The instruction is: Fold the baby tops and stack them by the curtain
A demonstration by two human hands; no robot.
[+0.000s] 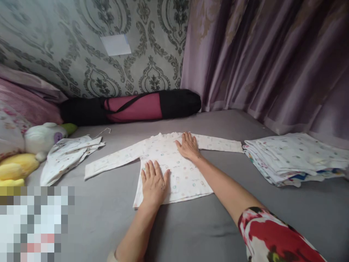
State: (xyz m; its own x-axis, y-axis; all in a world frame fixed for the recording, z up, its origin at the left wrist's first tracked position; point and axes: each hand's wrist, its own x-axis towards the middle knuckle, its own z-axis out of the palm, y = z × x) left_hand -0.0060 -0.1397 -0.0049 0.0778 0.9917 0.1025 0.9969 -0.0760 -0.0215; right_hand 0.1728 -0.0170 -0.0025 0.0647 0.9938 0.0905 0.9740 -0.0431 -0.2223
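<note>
A small white long-sleeved shirt (180,178) with a faint pastel print lies spread flat on the grey bed sheet (218,225), its sleeves stretched out to both sides. My left hand (155,180) rests flat on the lower left of the shirt's body, fingers spread. Near the collar, at the right shoulder, my right hand (188,145) presses flat with its fingers apart. Neither hand grips the cloth. The right cuff reaches the edge of a stack of folded printed clothes (294,156).
Left of the shirt lies a crumpled white printed garment (69,156) beside a white plush toy (43,138) and a yellow plush (20,167). A black and maroon long bag (133,107) lies along the wall. Purple curtains (259,54) hang at right. The lower left corner is pixelated.
</note>
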